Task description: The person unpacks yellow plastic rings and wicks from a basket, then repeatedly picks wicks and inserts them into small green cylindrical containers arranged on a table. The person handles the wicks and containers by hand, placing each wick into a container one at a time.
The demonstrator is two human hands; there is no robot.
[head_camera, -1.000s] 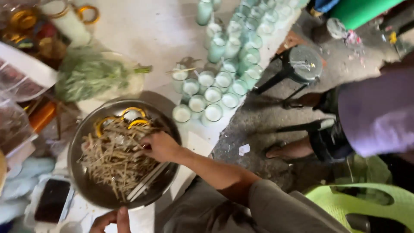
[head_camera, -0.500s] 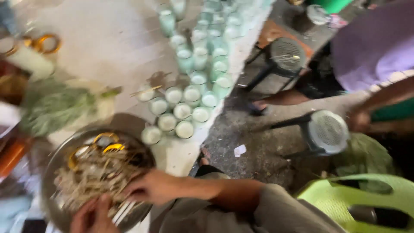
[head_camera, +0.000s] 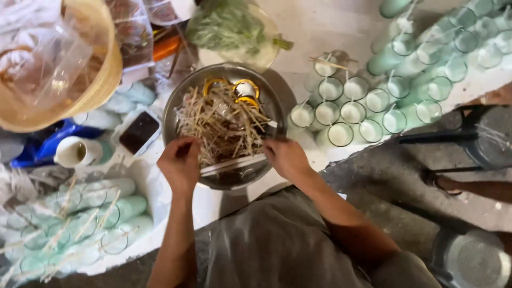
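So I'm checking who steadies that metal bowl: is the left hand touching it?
Touching. The head view shows the left hand lying over the near rim of the metal bowl, fingers among the sticks, with no gap showing.

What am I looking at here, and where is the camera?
The camera sits on a person's head and looks down at their own two bare hands; there is no machine. Both hands rest at the near rim of a round metal bowl full of thin wooden sticks. The left hand and the right hand each touch the stick pile, fingers curled. To the right stand rows of small glass jars filled with white wax. A woven basket and a bundle of green leaves lie beyond. Another person's leg shows at far right.
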